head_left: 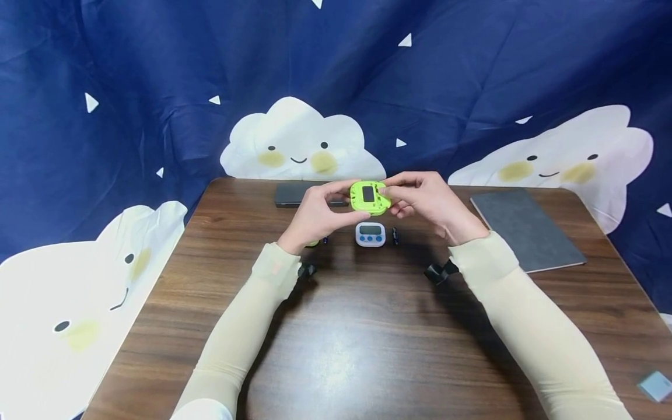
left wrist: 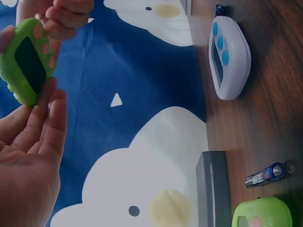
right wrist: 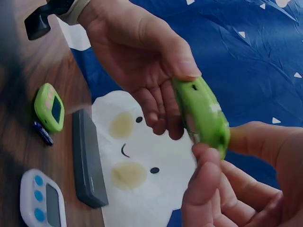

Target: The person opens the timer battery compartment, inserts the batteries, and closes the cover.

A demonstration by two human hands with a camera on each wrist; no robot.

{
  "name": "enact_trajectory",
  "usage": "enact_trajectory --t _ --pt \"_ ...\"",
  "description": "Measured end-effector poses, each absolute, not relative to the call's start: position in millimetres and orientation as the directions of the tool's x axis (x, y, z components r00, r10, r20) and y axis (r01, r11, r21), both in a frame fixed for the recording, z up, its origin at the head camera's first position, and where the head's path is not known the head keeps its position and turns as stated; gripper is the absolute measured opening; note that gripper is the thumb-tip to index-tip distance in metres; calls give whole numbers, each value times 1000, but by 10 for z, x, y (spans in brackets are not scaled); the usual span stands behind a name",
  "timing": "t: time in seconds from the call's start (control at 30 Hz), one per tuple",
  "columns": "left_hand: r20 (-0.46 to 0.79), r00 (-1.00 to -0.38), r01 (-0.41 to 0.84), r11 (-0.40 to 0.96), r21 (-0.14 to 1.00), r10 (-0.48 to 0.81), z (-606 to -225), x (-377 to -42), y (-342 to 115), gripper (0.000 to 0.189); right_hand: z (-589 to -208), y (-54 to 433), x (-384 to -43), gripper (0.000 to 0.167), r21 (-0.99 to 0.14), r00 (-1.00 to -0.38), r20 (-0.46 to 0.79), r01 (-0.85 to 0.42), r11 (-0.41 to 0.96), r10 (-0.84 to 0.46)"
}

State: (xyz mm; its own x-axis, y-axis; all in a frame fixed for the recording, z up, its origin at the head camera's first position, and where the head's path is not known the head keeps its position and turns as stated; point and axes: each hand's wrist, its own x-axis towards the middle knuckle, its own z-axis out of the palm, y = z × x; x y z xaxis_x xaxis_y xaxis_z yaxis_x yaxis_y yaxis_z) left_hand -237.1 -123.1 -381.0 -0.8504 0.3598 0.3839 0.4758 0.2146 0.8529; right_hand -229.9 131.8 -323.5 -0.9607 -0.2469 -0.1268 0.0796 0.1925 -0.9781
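Both hands hold a bright green digital timer [head_left: 368, 205] raised above the table. Its back, with a dark rectangle in the middle, faces the head camera; the left wrist view shows its screen and pink buttons. My left hand [head_left: 326, 213] grips the left edge between thumb and fingers. On the opposite edge, my right hand [head_left: 424, 197] pinches it, the thumb against the back. Below stands a white timer [head_left: 370, 235] with blue buttons, a small dark battery [head_left: 395, 235] beside it. Another green timer [right wrist: 49, 108] and a battery [right wrist: 43, 133] lie to the left, mostly covered by my left hand in the head view.
A dark grey box [head_left: 291, 196] lies at the table's back edge, behind my left hand. To the right is a flat grey board [head_left: 527, 230]. A light blue block [head_left: 656, 385] sits near the right edge. A blue curtain [head_left: 336, 64] with clouds hangs behind the table.
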Motion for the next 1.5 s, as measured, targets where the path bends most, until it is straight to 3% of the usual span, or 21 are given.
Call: enact_trajectory --t 0.17,0.4,0.53,0.7,0.97,1.17,1.37,1.5 --pt "379 -847 476 214 853 372 -3842 -2381 -1191 59 -3234 1411 -2264 39 -980 -964 -143 107 166 -226" --pt "363 -854 453 190 871 372 -3861 -2401 -1199 60 -3168 1704 -2182 30 -985 -972 -164 152 84 -168" --pt "343 -868 427 189 884 359 -3868 -2409 -1240 61 -3262 2053 -2091 34 -967 -968 -213 189 172 -135" --pt "309 -885 387 181 904 349 -3868 -2386 -1263 64 -3689 2547 -1894 33 -938 -944 -301 268 220 -134" --pt "316 -886 388 170 906 340 -3828 -2396 -1279 59 -4290 2938 -1510 53 -852 -894 -416 320 415 -165" --pt "301 -894 374 182 909 332 -3790 -2412 -1323 60 -4313 2894 -1423 47 -820 -911 -379 250 515 -161" --pt "304 -891 377 175 910 338 -3795 -2402 -1327 59 -4286 2828 -1343 34 -712 -953 -285 140 688 -102" --pt "299 -892 371 170 913 340 -3803 -2395 -1316 59 -4325 2817 -1279 31 -694 -966 -250 131 708 -66"
